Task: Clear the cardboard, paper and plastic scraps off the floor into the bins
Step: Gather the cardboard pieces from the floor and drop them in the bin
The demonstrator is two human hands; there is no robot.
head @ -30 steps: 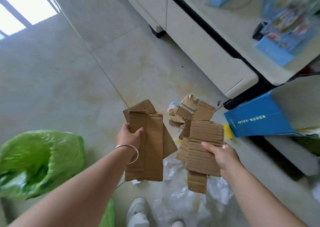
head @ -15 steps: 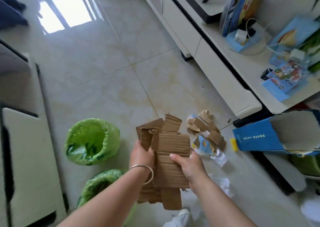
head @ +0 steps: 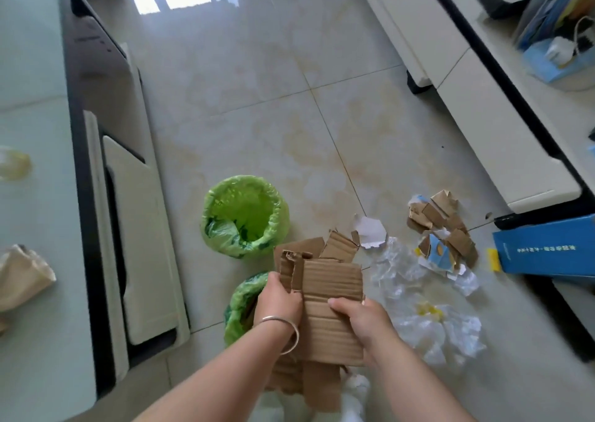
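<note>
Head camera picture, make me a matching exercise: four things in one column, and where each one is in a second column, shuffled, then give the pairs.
Things:
1. cardboard stack
2. far green-lined bin
3. clear plastic scraps
4. blue box

Places:
A. on the floor, right of the hands
B. at the right edge, by the white cabinet
C. held between the left hand and right hand
D. standing on the tiles beyond the nearer bin

Pairs: 1-C, 2-D, 3-A, 4-B
</note>
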